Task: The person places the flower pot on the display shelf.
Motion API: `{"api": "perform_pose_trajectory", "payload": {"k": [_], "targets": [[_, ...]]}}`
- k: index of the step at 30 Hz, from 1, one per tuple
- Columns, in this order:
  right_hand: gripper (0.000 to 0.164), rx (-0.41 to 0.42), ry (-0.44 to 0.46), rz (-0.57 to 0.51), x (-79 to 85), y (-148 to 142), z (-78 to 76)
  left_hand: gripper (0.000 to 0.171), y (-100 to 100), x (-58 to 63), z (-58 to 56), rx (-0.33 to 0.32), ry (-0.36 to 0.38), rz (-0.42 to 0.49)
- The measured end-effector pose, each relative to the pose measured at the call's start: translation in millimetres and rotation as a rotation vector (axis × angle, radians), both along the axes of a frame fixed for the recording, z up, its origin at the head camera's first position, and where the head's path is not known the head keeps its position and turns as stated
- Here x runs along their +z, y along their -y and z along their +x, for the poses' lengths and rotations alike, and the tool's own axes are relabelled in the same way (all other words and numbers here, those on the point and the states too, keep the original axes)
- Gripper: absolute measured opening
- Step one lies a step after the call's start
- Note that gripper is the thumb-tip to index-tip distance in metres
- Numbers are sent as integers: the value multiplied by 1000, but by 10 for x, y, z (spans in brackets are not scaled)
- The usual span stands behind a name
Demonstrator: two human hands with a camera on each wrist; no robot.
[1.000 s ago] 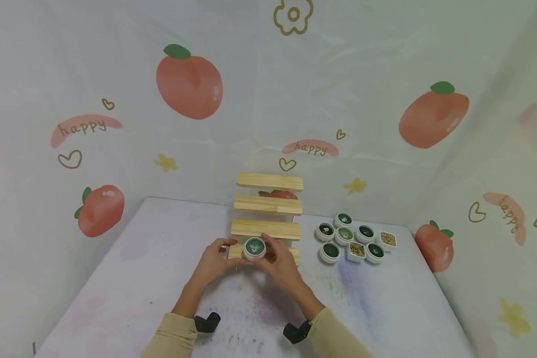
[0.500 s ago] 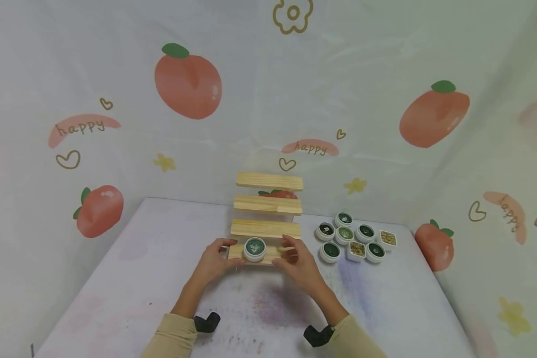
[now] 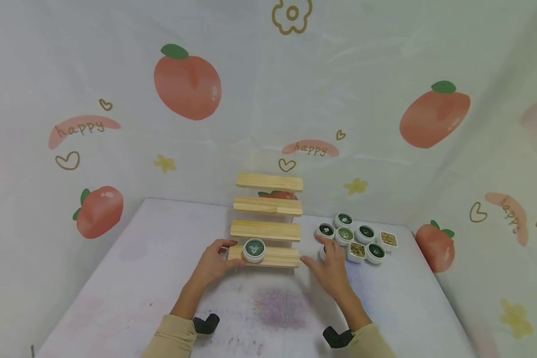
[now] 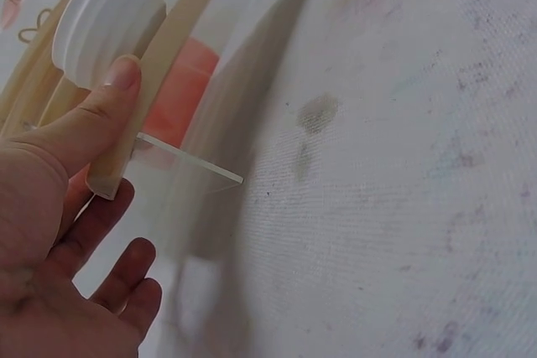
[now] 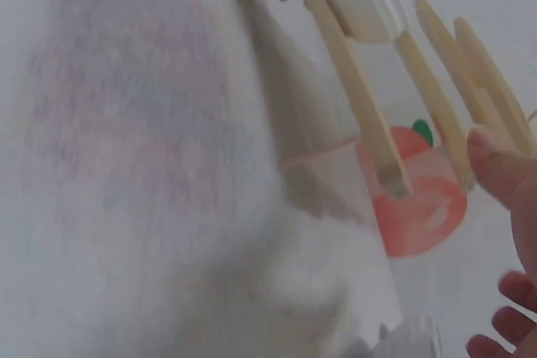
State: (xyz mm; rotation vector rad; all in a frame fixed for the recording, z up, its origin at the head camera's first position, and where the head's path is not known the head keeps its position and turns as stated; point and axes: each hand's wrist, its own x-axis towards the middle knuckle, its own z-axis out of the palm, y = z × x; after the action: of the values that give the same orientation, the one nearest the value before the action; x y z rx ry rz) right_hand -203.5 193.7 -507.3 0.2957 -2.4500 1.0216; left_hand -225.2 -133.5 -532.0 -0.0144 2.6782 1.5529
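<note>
A four-tier wooden plank rack (image 3: 266, 229) stands at mid-table, with clear supports. On the left part of its lowest plank (image 3: 282, 256) sits a small round white pot (image 3: 254, 250) with a green speckled top. My left hand (image 3: 212, 262) holds that plank's left end; in the left wrist view the thumb (image 4: 122, 77) lies on the plank beside the ribbed pot (image 4: 105, 31), with fingers beneath. My right hand (image 3: 332, 267) is off the rack's right side, fingers spread and holding nothing. It partly hides a dark-topped round pot (image 3: 322, 253).
Several round white pots (image 3: 366, 233) with dark or green tops cluster right of the rack, close together. Among them are two square white pots, a nearer one (image 3: 356, 251) and a farther one (image 3: 388, 239). A printed cloth (image 3: 250, 99) hangs behind the table (image 3: 161, 233).
My right hand has let go of the pot on the lowest plank and moved right, toward the cluster of pots. The left hand has stayed at the plank's end.
</note>
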Motion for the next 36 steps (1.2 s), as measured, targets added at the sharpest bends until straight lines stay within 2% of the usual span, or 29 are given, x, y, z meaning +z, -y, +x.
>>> {"api": "perform_pose_trajectory", "payload": {"k": [3, 9, 14, 24, 36], "targets": [[74, -74, -22, 56, -45, -72, -15, 68, 29, 11, 0, 4, -12, 4], [78, -145, 134, -7, -161, -242, -59, 70, 59, 17, 7, -8, -6, 25], [82, -157, 199, -16, -259, -336, -127, 69, 49, 0, 7, -21, -17, 37], [80, -193, 164, -93, -405, -354, -181, 70, 18, -17, 20, -25, -21, 43], [70, -235, 192, -48, -457, -365, -233, 68, 8, -17, 23, -3, -6, 39]]}}
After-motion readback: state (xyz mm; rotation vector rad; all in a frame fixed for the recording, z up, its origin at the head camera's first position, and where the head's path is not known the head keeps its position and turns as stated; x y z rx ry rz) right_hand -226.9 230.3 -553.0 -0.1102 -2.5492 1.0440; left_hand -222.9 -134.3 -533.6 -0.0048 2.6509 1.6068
